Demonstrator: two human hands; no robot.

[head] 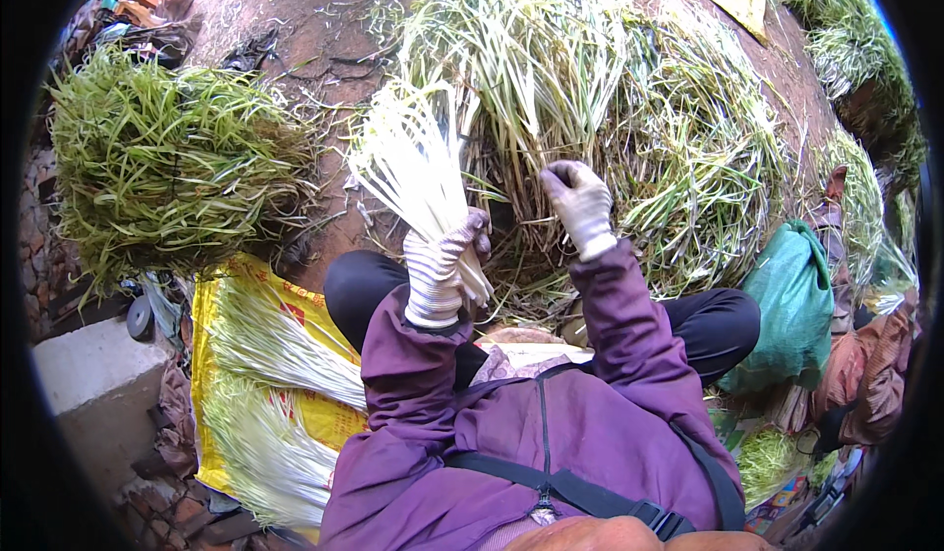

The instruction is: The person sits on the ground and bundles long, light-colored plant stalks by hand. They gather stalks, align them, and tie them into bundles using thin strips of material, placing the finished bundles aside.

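Observation:
My left hand [446, 263], in a striped knit glove, is closed around a bunch of pale blanched chive-like stalks [420, 160]. The leafy ends fan out up and to the left, while the cut-looking white ends stick out below my fist. My right hand [579, 201], gloved too, is raised just in front of a large heap of green and straw-coloured stalks [531, 86]. Its fingers are curled toward the thumb, and I see nothing between them. Sorted white-stemmed bundles [287, 344] lie on a yellow printed sack [203, 403] to my left.
Another mound of green leaves [177, 167] lies at the far left, above a concrete block [103, 367]. On the right, a stuffed green woven sack [785, 308] rests against my knee. Beyond it shows another person's sleeve [877, 381]. More greens [855, 42] are piled at upper right.

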